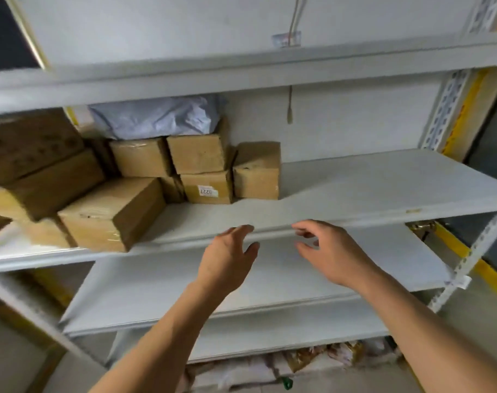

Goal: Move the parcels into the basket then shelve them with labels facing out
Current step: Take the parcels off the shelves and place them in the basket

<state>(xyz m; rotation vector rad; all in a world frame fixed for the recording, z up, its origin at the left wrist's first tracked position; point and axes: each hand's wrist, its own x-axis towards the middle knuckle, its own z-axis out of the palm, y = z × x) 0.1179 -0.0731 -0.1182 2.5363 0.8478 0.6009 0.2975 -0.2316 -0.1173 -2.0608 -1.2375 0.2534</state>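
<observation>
Several brown cardboard parcels stand on the left half of a grey shelf [355, 191]. The rightmost parcel [257, 171] stands upright beside a box with a white "0227" label [207, 187]. A larger taped box [111, 212] lies near the shelf's front edge. A grey plastic mailer bag [159, 116] sits on top of the stack. My left hand [227, 256] and my right hand [329, 251] hover just in front of the shelf edge, fingers relaxed and spread, holding nothing. No basket is in view.
The shelf's right half is bare. A lower grey shelf [369, 265] sits below my hands. Perforated white uprights [445, 109] frame the right side. Crumpled bags and wrappers [312, 355] lie at floor level. A cable [290, 106] hangs on the back wall.
</observation>
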